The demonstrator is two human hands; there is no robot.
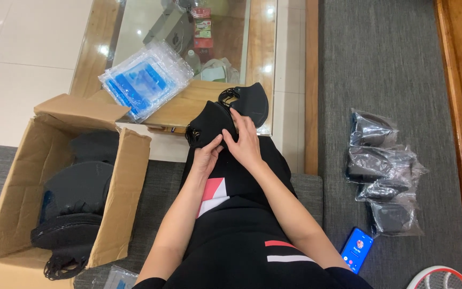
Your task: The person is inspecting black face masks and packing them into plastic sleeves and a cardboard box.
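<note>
Both hands meet over a black fabric face mask (208,124) resting on my knee. My left hand (206,157) pinches its lower edge. My right hand (245,142) lies over its right side with fingers spread on the cloth. A second black mask (252,101) sits just beyond, on the corner of the wooden table, overlapping the first. Their ear loops show as dark cords at the left edges.
An open cardboard box (118,187) at my left holds stacks of black masks (73,208). A pile of clear plastic bags (145,77) lies on the glass-topped table (260,48). Several bagged masks (383,171) and a lit phone (356,249) rest on the grey cushion at right.
</note>
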